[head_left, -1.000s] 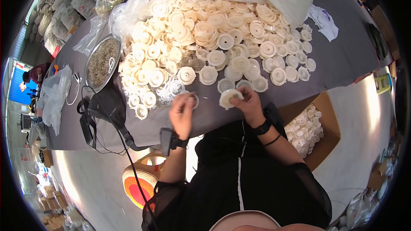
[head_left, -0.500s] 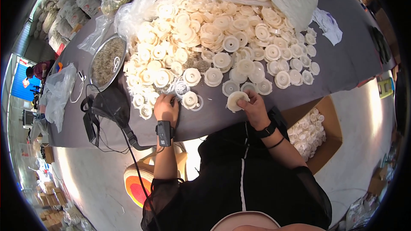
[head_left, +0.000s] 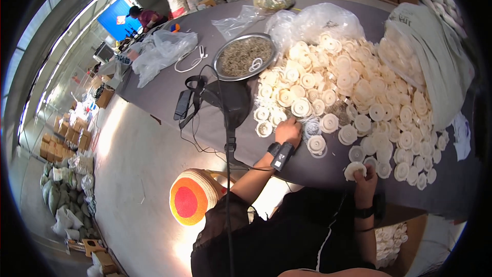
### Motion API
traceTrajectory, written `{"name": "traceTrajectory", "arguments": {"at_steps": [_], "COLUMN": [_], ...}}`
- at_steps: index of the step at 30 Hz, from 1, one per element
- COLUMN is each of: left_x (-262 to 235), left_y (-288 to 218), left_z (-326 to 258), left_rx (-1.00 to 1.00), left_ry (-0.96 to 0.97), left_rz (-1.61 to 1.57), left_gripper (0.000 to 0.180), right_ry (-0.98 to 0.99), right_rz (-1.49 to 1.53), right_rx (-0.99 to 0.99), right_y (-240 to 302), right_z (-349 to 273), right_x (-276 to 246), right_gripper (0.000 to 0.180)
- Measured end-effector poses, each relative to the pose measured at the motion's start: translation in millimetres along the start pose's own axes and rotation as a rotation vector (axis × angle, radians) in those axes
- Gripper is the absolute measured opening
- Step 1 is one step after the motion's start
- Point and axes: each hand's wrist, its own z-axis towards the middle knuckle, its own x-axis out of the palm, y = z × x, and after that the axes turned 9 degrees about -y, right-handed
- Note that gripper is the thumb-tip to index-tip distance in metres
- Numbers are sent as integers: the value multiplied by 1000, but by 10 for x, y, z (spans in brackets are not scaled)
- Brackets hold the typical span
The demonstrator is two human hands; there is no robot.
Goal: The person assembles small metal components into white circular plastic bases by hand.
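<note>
At the table [head_left: 251,150], I see the right hand [head_left: 365,181] pinching a cream disc [head_left: 352,170]. Left hand [head_left: 288,132] beside white rings [head_left: 311,129] — its hold, I can't tell.

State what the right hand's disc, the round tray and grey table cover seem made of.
Disc in the right hand: probably plastic, smooth, pale and moulded-looking. Round tray: likely polished metal; its rim gleams silvery. Grey table cover: perhaps matt cloth; it shows no gloss.

Wide fisheye view from the head, down across the table [head_left: 164,97].
</note>
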Motion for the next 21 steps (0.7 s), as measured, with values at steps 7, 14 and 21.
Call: {"name": "traceTrajectory", "arguments": {"at_steps": [7,14,21], "left_x": [38,-204,-270], "left_y": [98,-56,-62], "left_z": [15,22,12], "left_rx": [-38,-143,-250], "left_ry": [81,117,42], "left_rz": [52,-86,-320], "left_gripper": [11,15,18], "right_ry": [-12,0,77], "right_rz": [-35,-40,-132], "right_rx": [13,-16,-27], "right_y": [22,9,2], "right_z": [-9,7,22], "right_x": [97,39,65], "right_gripper": [23,24,23]}}
